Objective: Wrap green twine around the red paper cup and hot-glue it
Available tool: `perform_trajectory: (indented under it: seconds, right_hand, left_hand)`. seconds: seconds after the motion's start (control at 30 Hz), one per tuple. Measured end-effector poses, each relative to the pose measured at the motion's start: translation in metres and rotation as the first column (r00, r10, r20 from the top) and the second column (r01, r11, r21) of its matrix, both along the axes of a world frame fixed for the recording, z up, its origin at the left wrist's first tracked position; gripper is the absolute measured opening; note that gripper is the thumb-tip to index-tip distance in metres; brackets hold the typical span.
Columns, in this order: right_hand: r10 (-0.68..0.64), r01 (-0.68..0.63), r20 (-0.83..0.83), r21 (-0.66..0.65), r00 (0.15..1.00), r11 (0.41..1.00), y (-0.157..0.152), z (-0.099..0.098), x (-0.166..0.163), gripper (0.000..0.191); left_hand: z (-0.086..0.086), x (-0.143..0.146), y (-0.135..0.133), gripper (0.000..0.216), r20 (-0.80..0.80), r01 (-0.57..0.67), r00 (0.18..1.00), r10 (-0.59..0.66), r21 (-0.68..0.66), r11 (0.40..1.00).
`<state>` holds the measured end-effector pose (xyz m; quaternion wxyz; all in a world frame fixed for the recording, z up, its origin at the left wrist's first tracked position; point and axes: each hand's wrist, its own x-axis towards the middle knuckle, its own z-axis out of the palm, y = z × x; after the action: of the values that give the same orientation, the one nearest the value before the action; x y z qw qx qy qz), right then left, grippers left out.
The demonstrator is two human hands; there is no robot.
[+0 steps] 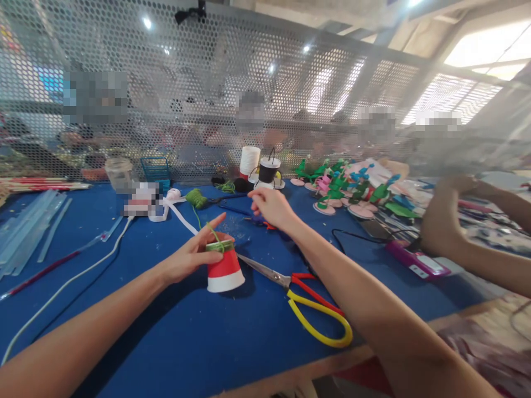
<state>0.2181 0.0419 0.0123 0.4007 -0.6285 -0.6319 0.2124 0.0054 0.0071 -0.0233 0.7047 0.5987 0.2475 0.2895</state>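
At a blue-topped worktable (178,337), we grip a red-and-white cup (226,271) in our left hand (193,257), thumb and fingers closed about its upper part while the index finger points outward. The cup sits in front of us, left of center, narrower end up and slightly tilted; whether it touches the table we cannot tell. Green yarn (219,246) circles the upper end, and a strand runs back past our fingers to a ball of yarn (196,199) beyond. Our right hand (271,207) hangs farther out, fingers curled, above a blue-and-orange tool (260,220); we cannot tell whether anything is pinched inside it.

By our judgment, the step in hand is dressing the cup's end with yarn. The next move seems to call for a steady left grip, the strand kept taut and laid close against the band, and the right hand brought back to the cup. Scissors (286,281) with red and yellow handles lie near, blade tips just beside the cup, so care is called for there. Green plant-like figures (334,193) crowd the far side, close to another person's arm (442,221).
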Motion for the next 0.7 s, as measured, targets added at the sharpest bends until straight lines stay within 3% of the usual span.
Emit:
perform_trajectory:
  seconds: [0.13, 0.37, 0.47, 0.6, 0.7]
  right_hand:
    - [-0.217, 0.217, 0.156, 0.018, 0.964, 0.976, -0.015, -0.010, 0.044, 0.012]
    - [-0.185, 0.214, 0.160, -0.188, 0.970, 0.959, -0.019, -0.045, 0.053, 0.039]
    - [-0.190, 0.201, 0.067, -0.282, 0.980, 0.938, -0.025, -0.041, 0.051, 0.028]
    - [-0.220, 0.189, -0.099, -0.255, 0.970, 0.948, -0.043, -0.023, 0.042, 0.006]
    - [-0.172, 0.098, -0.263, -0.273, 0.949, 0.957, -0.059, -0.011, 0.027, 0.017]
  left_hand:
    - [-0.001, -0.001, 0.003, 0.080, -0.030, -0.035, 0.999, 0.038, 0.092, 0.995]
    - [0.000, -0.003, 0.006, 0.079, -0.044, -0.057, 0.997, 0.065, 0.178, 0.982]
    - [0.000, -0.005, 0.007, 0.078, -0.058, -0.052, 0.996, 0.063, 0.170, 0.984]
    - [0.000, -0.005, 0.008, 0.078, -0.070, -0.047, 0.996, 0.059, 0.159, 0.986]
    - [-0.001, -0.004, 0.009, 0.077, -0.044, -0.086, 0.995, 0.095, 0.176, 0.981]
